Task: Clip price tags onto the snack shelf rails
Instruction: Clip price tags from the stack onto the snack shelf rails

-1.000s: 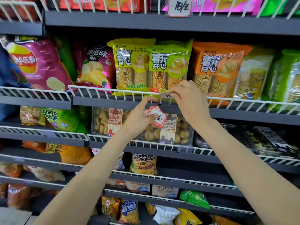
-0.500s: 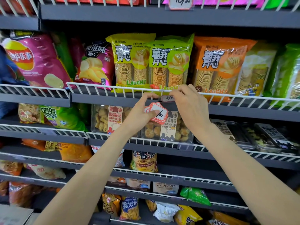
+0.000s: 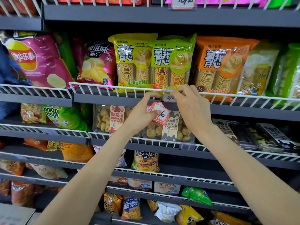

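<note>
1. My right hand [image 3: 189, 108] pinches the price tag [image 3: 168, 98] at its right edge. The tag hangs from the white wire rail [image 3: 113, 88] of the chip shelf, just below the green chip bags [image 3: 172, 62], with its small clip hooked at the top wire.
2. My left hand [image 3: 142, 114] grips a fanned stack of spare tags [image 3: 159, 112] under the thumb, while its forefinger curls up to touch the hanging tag's left edge.
3. I judge the step in hand to be seating the clip. To do it well I press the tag square against the rail from both sides, so the clip bites evenly rather than at one corner.
4. I cannot tell whether the clip has fully closed over the wire; my fingers hide part of it. A light tug downward should settle that before I let go.
5. The tag should face straight out, its writing level with the dark shelf edge [image 3: 113, 99].
6. I keep the thumb firm on the spare tags, since the stack is fanned and could slip while the forefinger works.
</note>
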### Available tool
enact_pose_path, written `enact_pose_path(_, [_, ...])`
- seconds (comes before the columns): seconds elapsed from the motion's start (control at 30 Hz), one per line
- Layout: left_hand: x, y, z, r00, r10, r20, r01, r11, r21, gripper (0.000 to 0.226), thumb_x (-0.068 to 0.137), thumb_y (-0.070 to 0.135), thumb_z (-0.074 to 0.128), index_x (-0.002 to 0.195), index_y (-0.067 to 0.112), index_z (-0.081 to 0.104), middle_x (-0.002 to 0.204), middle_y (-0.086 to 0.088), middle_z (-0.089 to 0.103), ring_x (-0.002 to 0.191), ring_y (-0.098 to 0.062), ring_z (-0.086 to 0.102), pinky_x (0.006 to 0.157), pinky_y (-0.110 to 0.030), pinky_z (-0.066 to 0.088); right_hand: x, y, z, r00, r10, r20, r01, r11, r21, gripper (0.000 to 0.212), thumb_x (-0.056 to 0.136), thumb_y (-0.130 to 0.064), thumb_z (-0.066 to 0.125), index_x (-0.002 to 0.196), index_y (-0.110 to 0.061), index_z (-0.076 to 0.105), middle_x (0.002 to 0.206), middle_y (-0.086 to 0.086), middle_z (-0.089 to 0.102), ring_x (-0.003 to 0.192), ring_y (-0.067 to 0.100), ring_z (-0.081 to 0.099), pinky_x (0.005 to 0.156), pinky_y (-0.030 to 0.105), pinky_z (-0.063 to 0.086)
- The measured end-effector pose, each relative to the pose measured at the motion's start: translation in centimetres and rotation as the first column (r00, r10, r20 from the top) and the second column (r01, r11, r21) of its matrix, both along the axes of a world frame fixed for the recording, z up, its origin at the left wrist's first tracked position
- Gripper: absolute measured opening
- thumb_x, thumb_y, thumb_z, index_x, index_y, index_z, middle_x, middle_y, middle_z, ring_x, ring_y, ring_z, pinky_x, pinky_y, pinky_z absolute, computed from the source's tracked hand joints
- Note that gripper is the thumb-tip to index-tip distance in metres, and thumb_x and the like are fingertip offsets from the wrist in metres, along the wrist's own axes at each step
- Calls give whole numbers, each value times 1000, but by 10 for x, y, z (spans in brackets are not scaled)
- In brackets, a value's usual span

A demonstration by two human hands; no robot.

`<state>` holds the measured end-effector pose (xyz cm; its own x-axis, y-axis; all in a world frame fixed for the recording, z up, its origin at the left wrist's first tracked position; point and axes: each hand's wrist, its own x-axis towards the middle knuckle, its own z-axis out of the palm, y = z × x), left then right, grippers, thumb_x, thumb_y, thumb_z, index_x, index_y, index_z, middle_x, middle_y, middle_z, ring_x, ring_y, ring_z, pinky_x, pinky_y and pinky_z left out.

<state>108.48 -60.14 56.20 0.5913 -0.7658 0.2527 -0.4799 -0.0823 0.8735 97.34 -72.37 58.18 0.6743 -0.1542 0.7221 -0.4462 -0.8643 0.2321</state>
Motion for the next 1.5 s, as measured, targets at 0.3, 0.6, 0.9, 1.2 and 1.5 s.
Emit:
enact_pose_path(0.3, [-1,-1,3,999,25,47,-25,1000,-14,42,86,19,61,121,37,45,118,9,56,105,-20,60,94,-43,48,-2,-4,-19,999,-13,53,18,996,-88,38,71,-4,76,107,-9,65,96,4,60,80,17,56,40,19,32])
enact_pose_path(0.6, [-12,4,-2,985,172,13,-171,984,-48,26,91,19,57,115,12,59,111,-10,66,104,-28,62,90,-50,50,-4,-4,-41,1000,-6,29,10,989,-145,59,77,4,59,134,1,44,121,14,53,90,23,57,62,29,50])
enact_pose_path(0.9, [-28,0,1,942,53,-330,-115,978,-171,18,95,11,53,111,14,59,106,-8,66,95,-21,66,66,-20,57,-5,1,-46,975,218,51,-223,934,280,61,83,3,58,140,-6,39,143,6,34,114,22,51,81,35,53])
enact_pose_path(1.2, [-34,3,-5,801,-197,-566,32,957,-287,20,99,15,43,109,15,61,105,-11,69,94,-28,69,80,-29,57,-18,16,-15,891,180,417,-453,423,785,7,79,-17,73,84,-15,68,76,-7,64,65,-3,54,61,5,41])
enact_pose_path(1.5, [-33,10,-22,825,-223,-519,104,963,-249,22,98,6,43,112,11,59,108,-14,68,98,-26,68,83,-27,57,-17,18,-30,911,99,400,-408,350,844,3,78,-14,73,78,-16,71,66,-14,63,58,-4,56,57,8,44])
